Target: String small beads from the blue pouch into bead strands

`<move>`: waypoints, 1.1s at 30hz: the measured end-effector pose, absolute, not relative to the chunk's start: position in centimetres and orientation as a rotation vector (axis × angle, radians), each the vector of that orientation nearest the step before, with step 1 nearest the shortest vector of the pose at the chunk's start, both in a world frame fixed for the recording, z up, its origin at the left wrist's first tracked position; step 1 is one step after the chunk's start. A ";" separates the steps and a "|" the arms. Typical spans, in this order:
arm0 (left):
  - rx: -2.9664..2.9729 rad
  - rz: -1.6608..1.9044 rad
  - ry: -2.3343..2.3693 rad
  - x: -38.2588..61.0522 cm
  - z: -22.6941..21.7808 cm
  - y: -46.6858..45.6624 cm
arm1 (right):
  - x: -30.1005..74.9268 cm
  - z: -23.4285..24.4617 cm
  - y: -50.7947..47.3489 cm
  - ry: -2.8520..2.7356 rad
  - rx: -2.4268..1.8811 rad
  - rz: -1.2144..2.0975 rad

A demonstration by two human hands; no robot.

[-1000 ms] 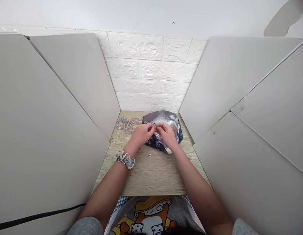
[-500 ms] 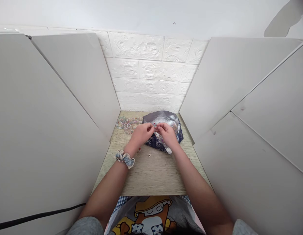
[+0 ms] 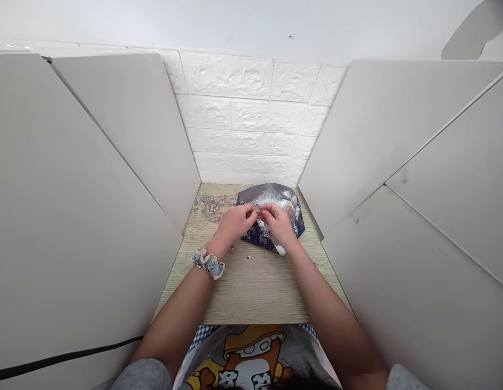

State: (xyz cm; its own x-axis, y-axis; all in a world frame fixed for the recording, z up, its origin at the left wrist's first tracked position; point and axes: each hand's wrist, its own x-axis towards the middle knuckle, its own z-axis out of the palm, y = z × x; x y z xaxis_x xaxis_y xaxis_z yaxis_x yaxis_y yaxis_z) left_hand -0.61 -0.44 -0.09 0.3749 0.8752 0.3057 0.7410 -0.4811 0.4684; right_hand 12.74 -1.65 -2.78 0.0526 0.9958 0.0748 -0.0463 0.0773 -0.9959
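White side panels: the scene is hemmed in on both flanks, left panel (image 3: 80, 195) and right panel (image 3: 397, 124) leaning outward in view.
Brick-patterned wall: the far end is closed off by white embossed blocks (image 3: 251, 115).
Worktop: a pale wood-grain surface (image 3: 255, 295) is framed between the panels, and the work is being done toward its far end.
Bag: a dark blue bag with a silvery lining (image 3: 269, 192) is seen lying behind and beneath the hands; it can be judged soft and light, easily creased, best gripped by its rim.
Left hand: thumb and fingertips are brought together in a close pinch, the other fingers curled in, by the left hand (image 3: 235, 221).
Right hand: that pinch is mirrored by the right hand (image 3: 279, 223), the fingertips nearly met over the bag.
Bead strands: a loose heap of multicoloured beads (image 3: 210, 206) is spread left of the bag; snagging seems likely, so lifting by one loop is advised.
Small beaded piece: something tiny, bluish with a red spot (image 3: 257, 207), is held between both sets of fingertips, above the bag; its exact form cannot be told. Light, slippery and easily dropped, it is judged; its edges are best pinched.
Loose bit: a tiny pale-and-dark speck (image 3: 248, 257) is left on the worktop, nearer the wearer.
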 end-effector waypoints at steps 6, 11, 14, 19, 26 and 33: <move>2.388 0.760 1.430 -0.7 0.0 -0.5 | 12.9 -3.0 -1.4 -1.147 -1.114 1.139; 2.393 0.741 1.455 -0.7 0.1 -0.6 | 13.0 -3.1 -1.3 -1.151 -1.125 1.128; 2.404 0.726 1.469 -0.6 0.1 -0.5 | 12.9 -2.9 -1.5 -1.163 -1.147 1.133; 2.406 0.711 1.474 -0.6 -0.1 -0.5 | 12.8 -2.7 -1.9 -1.237 -1.204 1.105; 2.412 0.718 1.463 -0.6 0.0 -0.6 | 12.8 -2.6 -1.9 -1.244 -1.206 1.100; 2.410 0.713 1.460 -0.6 0.0 -0.6 | 12.8 -2.5 -1.9 -1.234 -1.202 1.103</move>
